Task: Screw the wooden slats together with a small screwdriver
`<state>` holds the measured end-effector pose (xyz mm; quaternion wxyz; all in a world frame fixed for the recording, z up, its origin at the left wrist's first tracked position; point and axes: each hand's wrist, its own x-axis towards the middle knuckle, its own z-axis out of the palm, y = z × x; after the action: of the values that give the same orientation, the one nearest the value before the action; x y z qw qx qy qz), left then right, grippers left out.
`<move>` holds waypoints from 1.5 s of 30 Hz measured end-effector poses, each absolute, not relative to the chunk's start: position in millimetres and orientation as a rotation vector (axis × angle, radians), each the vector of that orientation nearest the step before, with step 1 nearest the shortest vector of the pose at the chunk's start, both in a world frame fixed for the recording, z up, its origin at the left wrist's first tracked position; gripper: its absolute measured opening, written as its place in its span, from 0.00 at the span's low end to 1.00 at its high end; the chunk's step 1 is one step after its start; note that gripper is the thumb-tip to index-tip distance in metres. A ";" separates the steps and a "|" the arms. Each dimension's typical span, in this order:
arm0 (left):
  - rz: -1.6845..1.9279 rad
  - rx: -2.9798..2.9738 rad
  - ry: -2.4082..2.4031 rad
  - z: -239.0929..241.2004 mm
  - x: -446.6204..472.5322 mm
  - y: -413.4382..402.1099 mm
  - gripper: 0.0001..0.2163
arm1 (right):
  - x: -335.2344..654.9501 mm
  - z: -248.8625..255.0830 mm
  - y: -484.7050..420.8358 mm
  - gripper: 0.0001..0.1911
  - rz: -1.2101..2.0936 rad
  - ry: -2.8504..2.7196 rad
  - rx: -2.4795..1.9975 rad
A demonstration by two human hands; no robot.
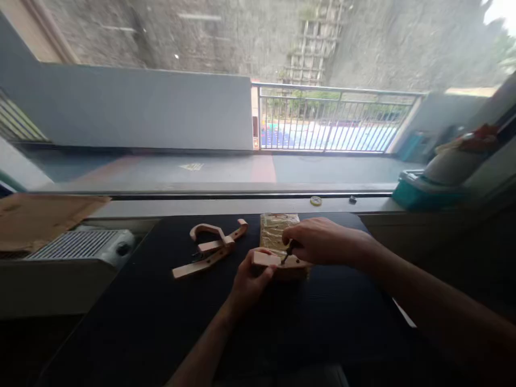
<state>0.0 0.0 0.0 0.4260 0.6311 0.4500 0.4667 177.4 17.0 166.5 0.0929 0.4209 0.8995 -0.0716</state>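
Note:
My left hand point(250, 279) is closed around the near end of a light wooden piece point(278, 262) lying on the black table point(161, 322). My right hand point(318, 242) comes in from the right and pinches a small dark tool point(287, 252) whose tip presses down on that piece. Just behind my hands lies a clear plastic packet point(276, 228) with pale contents. To the left, several joined curved wooden parts point(212, 247) rest on the table, untouched.
A window sill runs behind the table with a small yellow round object point(316, 201) and a small dark object point(352, 199) on it. A white radiator point(76, 244) and cardboard point(36, 215) are at left. A teal container point(423, 191) stands at right.

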 end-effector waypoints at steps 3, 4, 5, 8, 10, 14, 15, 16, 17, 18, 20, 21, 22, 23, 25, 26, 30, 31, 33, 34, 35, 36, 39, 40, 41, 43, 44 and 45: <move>1.167 1.584 1.130 1.1 -0.9 -1.8 0.10 | 172.5 163.9 18.7 0.09 -0.206 2.659 1.202; 1.169 1.585 1.129 1.4 -1.0 -2.1 0.10 | 171.6 162.4 19.3 0.09 -0.210 2.660 1.194; 1.171 1.588 1.128 1.7 -1.0 -2.2 0.10 | 171.2 160.6 20.0 0.09 -0.223 2.667 1.187; 1.185 1.587 1.110 2.3 -0.6 -2.1 0.10 | 172.6 155.5 22.0 0.10 -0.249 2.689 1.204; 1.199 1.580 1.088 2.4 -0.2 -2.1 0.10 | 174.2 153.9 23.2 0.11 -0.271 2.681 1.231; 1.215 1.565 1.074 1.8 0.1 -2.6 0.10 | 175.3 157.5 24.1 0.13 -0.299 2.639 1.256; 1.219 1.561 1.080 1.6 0.2 -2.7 0.10 | 175.3 159.9 23.9 0.13 -0.290 2.627 1.257; 1.220 1.557 1.088 1.6 0.2 -2.7 0.10 | 175.2 162.9 23.6 0.13 -0.278 2.615 1.261; 1.218 1.553 1.095 1.6 0.2 -2.7 0.10 | 175.0 166.2 23.0 0.14 -0.265 2.603 1.272; 1.213 1.549 1.102 1.9 0.3 -2.6 0.10 | 174.5 169.6 22.4 0.14 -0.251 2.593 1.290; 1.201 1.545 1.110 2.8 0.3 -2.6 0.10 | 172.1 175.3 20.9 0.14 -0.227 2.577 1.306; 1.197 1.542 1.113 3.3 0.3 -2.7 0.10 | 170.0 176.8 20.0 0.13 -0.224 2.573 1.287; 1.194 1.538 1.114 3.7 0.3 -2.7 0.11 | 167.5 177.3 19.0 0.12 -0.225 2.574 1.253; 1.191 1.534 1.113 4.0 0.3 -2.8 0.11 | 164.7 176.5 18.1 0.12 -0.231 2.579 1.213; 1.191 1.532 1.106 4.0 0.3 -2.8 0.11 | 159.5 172.1 16.1 0.12 -0.236 2.603 1.149; 1.191 1.533 1.099 3.7 0.3 -2.7 0.11 | 157.7 169.4 15.3 0.12 -0.231 2.616 1.142; 1.191 1.545 1.099 2.6 0.1 -1.9 0.11 | 160.1 164.8 14.1 0.12 -0.209 2.638 1.210; 1.192 1.548 1.103 2.9 0.2 -1.8 0.11 | 162.2 166.4 14.4 0.12 -0.216 2.631 1.223; 1.194 1.552 1.108 4.2 0.2 -2.0 0.11 | 165.8 171.7 15.1 0.12 -0.226 2.596 1.224; 1.189 1.552 1.106 5.2 0.3 -2.3 0.10 | 166.7 174.4 15.5 0.12 -0.228 2.574 1.213; 1.182 1.548 1.103 6.2 0.2 -2.7 0.11 | 166.7 176.6 15.8 0.12 -0.225 2.559 1.198; 1.174 1.542 1.102 7.1 0.2 -3.0 0.11 | 166.0 177.8 16.1 0.12 -0.223 2.548 1.184; 1.163 1.522 1.106 8.7 0.0 -3.6 0.12 | 162.2 175.1 17.2 0.12 -0.232 2.553 1.146; 1.163 1.520 1.108 8.9 0.0 -3.6 0.12 | 161.3 172.7 17.6 0.12 -0.237 2.560 1.138; 1.162 1.521 1.113 9.1 -0.1 -3.5 0.12 | 160.9 170.3 18.1 0.12 -0.240 2.569 1.133; 1.159 1.527 1.132 9.7 0.0 -3.4 0.12 | 161.6 166.3 18.8 0.13 -0.248 2.580 1.139; 1.157 1.533 1.140 10.1 0.0 -3.5 0.12 | 162.5 165.0 19.0 0.13 -0.254 2.580 1.147; 1.155 1.537 1.145 10.5 0.1 -3.5 0.11 | 163.6 164.3 19.1 0.13 -0.259 2.582 1.153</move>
<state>0.1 -3.5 10.5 0.4365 0.6180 0.4604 0.4644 163.6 19.1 164.3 0.1502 0.4014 0.8990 -0.0903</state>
